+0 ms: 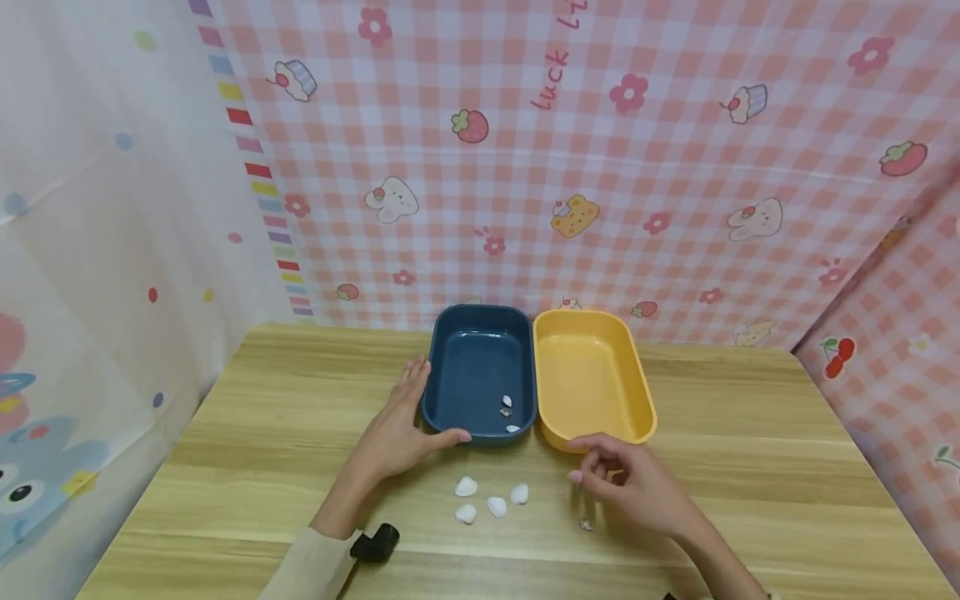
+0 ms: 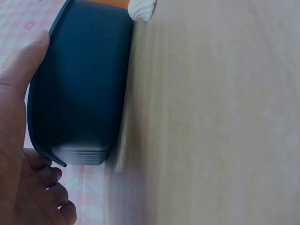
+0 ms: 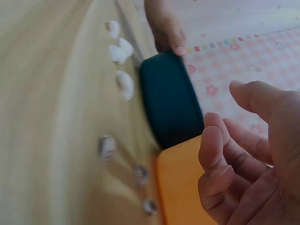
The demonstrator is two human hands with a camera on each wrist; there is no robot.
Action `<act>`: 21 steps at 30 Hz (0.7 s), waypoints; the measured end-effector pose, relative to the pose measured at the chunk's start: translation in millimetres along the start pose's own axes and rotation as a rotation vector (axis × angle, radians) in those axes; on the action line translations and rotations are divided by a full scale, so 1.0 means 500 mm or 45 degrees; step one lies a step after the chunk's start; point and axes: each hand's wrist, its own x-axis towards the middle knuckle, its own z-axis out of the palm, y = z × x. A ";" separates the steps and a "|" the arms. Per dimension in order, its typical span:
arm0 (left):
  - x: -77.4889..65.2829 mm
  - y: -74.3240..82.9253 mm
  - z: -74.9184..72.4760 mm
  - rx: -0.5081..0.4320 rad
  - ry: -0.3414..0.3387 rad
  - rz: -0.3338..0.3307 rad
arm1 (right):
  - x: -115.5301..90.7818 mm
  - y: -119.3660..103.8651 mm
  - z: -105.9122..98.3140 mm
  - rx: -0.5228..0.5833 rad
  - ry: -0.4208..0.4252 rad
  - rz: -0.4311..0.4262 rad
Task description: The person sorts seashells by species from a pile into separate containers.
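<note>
My left hand [image 1: 393, 425] holds the dark blue tray [image 1: 480, 312] at its near left corner, thumb on the front rim and fingers along the left side. Inside that tray, near its right wall, lie two small whitish shells [image 1: 507, 401] and a brownish one [image 1: 506, 412]. My right hand [image 1: 637, 483] hovers over the table before the yellow tray [image 1: 647, 408], fingers bent loosely and thumb apart, nothing seen between them. Small striped shells [image 3: 140, 176] lie on the table beneath it; in the head view the hand partly hides them.
Several white ribbed shells [image 1: 497, 507] lie on the wooden table [image 1: 300, 400] between my hands. The two trays stand side by side against the pink checked cloth [image 1: 465, 208] at the back. A black strap mount [image 1: 377, 543] sits at my left wrist.
</note>
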 end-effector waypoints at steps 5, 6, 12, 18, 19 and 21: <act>0.001 0.000 0.001 -0.007 -0.004 -0.006 | -0.024 0.021 0.011 -0.011 -0.044 0.005; 0.000 0.000 0.001 -0.009 -0.004 -0.010 | -0.029 0.025 0.012 -0.008 -0.054 0.024; 0.000 -0.001 0.001 -0.008 -0.008 -0.016 | -0.055 0.044 0.022 -0.012 -0.103 0.153; 0.000 0.000 0.001 -0.015 -0.014 -0.011 | -0.075 0.057 0.028 0.015 -0.148 0.297; 0.000 0.001 0.001 -0.017 -0.014 -0.016 | -0.077 0.059 0.029 0.007 -0.146 0.289; 0.000 0.002 0.000 -0.017 -0.017 -0.020 | -0.081 0.062 0.031 -0.003 -0.135 0.266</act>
